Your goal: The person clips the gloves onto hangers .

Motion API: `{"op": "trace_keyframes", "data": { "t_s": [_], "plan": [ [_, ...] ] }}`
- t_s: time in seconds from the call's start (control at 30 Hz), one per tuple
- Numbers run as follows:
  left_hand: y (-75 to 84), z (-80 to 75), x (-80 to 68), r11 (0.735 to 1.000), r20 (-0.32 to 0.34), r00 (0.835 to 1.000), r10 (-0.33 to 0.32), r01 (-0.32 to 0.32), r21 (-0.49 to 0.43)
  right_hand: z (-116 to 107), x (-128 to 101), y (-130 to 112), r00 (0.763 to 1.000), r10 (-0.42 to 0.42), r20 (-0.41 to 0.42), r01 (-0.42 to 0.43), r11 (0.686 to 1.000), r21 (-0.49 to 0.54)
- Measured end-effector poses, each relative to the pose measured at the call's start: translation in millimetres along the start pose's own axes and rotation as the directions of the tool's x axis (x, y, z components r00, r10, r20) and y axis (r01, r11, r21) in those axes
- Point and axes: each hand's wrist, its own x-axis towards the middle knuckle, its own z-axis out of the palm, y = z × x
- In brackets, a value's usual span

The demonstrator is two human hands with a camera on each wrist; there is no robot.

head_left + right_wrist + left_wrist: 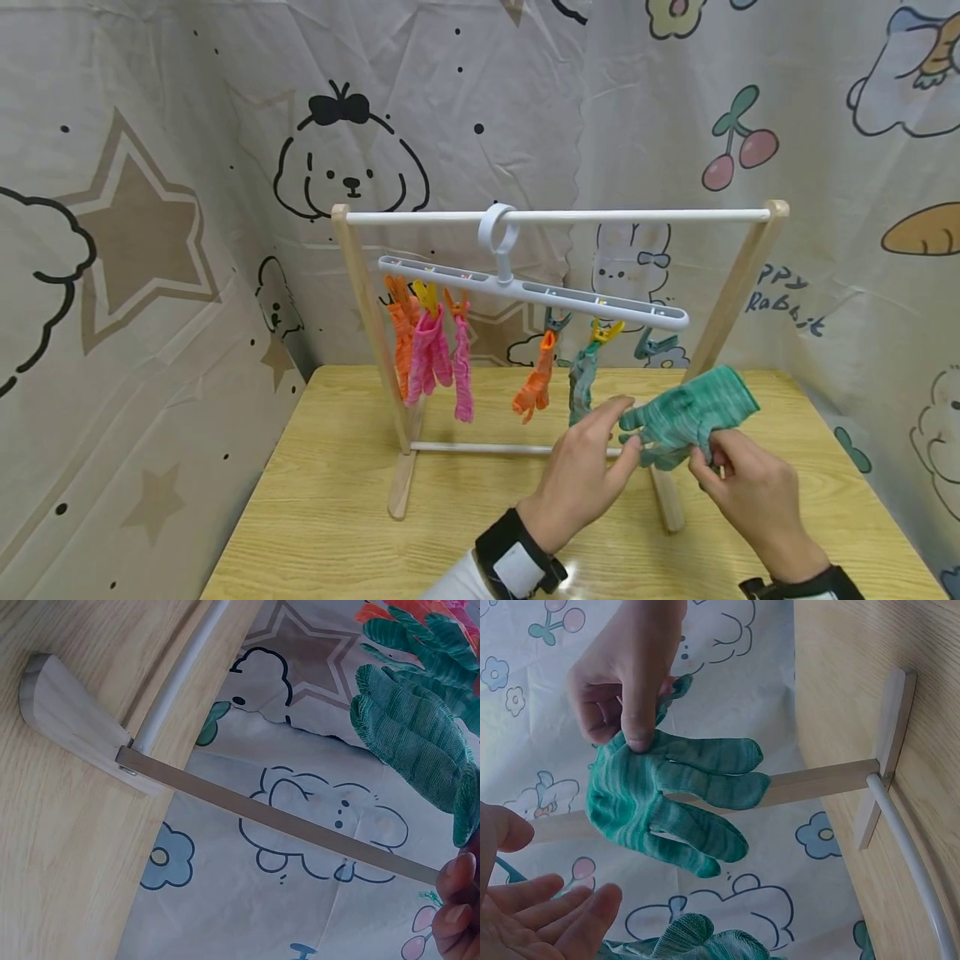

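My right hand (757,483) pinches a green knitted glove (693,417) near its thumb side and cuff, holding it up in the air. In the left wrist view the glove's fingers (712,776) spread toward the right. My left hand (581,471) reaches toward the glove's finger end; in the left wrist view its fingers (577,915) are relaxed, apart from the glove, with nothing in them. Above the glove, a grey-blue clip (654,343) hangs at the right end of the white hanger (592,302). Beside it, a yellow clip (606,332) bears another green glove (582,383).
The hanger hooks over the white bar (637,216) of a wooden stand (731,308) on a wood-grain table (315,517). An orange glove (536,379) hangs right of the hook. Left of it hang another orange glove (402,333) and pink gloves (431,354). A printed curtain (480,100) surrounds the table.
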Motion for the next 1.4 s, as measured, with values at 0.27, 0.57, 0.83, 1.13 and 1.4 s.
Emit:
{"op": "trace_keyframes", "data": {
  "t_s": [0.27, 0.57, 0.83, 1.13, 1.4],
  "plan": [
    [0.4, 0.0, 1.8, 0.999, 0.017, 0.999, -0.048, 0.048, 0.02, 5, -2, 1, 1.0, 0.0, 0.031, 0.0, 1.0, -0.007],
    [3.5, -0.6, 7.4, 0.997, -0.008, 0.997, -0.08, 0.08, -0.008, 8, 0, -2, 0.999, -0.012, 0.032, 0.012, 1.0, 0.001],
    [8.8, -1.4, 17.8, 0.997, -0.038, 0.997, -0.061, 0.059, -0.055, 11, 0, -3, 0.999, -0.023, 0.024, 0.022, 1.0, 0.01],
    [12.9, -4.2, 32.0, 0.995, -0.052, 0.997, -0.062, 0.058, -0.079, 10, 5, -6, 0.998, -0.043, 0.039, 0.043, 0.999, 0.01],
    [13.8, -9.0, 43.6, 0.997, -0.061, 0.997, -0.054, 0.051, -0.056, 10, 9, -10, 0.997, -0.06, 0.047, 0.059, 0.998, 0.011]
  ]
}}
